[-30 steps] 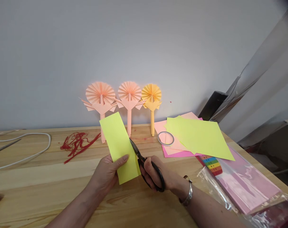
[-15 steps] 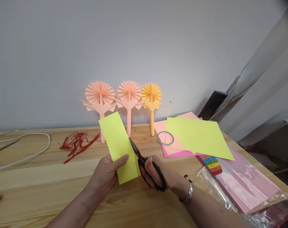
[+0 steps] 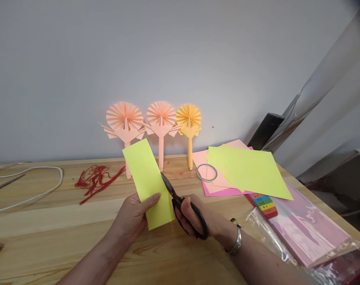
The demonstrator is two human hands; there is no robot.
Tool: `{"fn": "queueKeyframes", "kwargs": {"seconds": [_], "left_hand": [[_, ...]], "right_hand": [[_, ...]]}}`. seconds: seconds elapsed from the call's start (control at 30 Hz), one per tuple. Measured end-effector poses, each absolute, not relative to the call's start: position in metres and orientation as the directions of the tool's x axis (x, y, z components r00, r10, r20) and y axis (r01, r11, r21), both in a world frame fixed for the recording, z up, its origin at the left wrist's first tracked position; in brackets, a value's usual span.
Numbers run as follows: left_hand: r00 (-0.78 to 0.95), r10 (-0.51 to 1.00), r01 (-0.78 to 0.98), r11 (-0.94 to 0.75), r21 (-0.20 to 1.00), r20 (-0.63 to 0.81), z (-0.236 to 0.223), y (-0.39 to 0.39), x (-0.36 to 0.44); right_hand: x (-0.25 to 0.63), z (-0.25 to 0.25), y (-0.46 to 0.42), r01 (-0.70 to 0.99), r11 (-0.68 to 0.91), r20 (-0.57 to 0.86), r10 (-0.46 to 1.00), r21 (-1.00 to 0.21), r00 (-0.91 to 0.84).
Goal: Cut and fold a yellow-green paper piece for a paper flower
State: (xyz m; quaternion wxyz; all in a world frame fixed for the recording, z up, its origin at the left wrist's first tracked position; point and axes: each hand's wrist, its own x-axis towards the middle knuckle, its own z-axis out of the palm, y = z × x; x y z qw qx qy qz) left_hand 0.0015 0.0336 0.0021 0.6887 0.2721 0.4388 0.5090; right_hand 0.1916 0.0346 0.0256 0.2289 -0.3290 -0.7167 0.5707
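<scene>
My left hand grips a folded strip of yellow-green paper upright, with the thumb lying across its front. My right hand is closed around the loops of black-handled scissors. Their blades sit at the strip's right edge, and a narrow sliver of paper stands beside them. The lower blade is hidden behind the paper. A silver bangle circles my right wrist.
Behind the hands, several paper fans on sticks lean against the wall. Red thread and a white cable lie at left. At right are a tape roll, stacked coloured paper and a plastic-wrapped pink paper pack.
The strip and scissors have crept slightly up and to the left. The blades now sit further along the strip's right edge, and the sliver beside them looks narrower.
</scene>
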Motion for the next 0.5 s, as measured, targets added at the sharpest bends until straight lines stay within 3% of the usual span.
{"fn": "queueKeyframes", "kwargs": {"seconds": [0.5], "left_hand": [[0.116, 0.94, -0.46, 0.336, 0.822, -0.32, 0.0006, 0.0345, 0.0012]], "right_hand": [[0.1923, 0.0278, 0.034, 0.206, 0.186, -0.007, 0.727, -0.961, -0.687]]}}
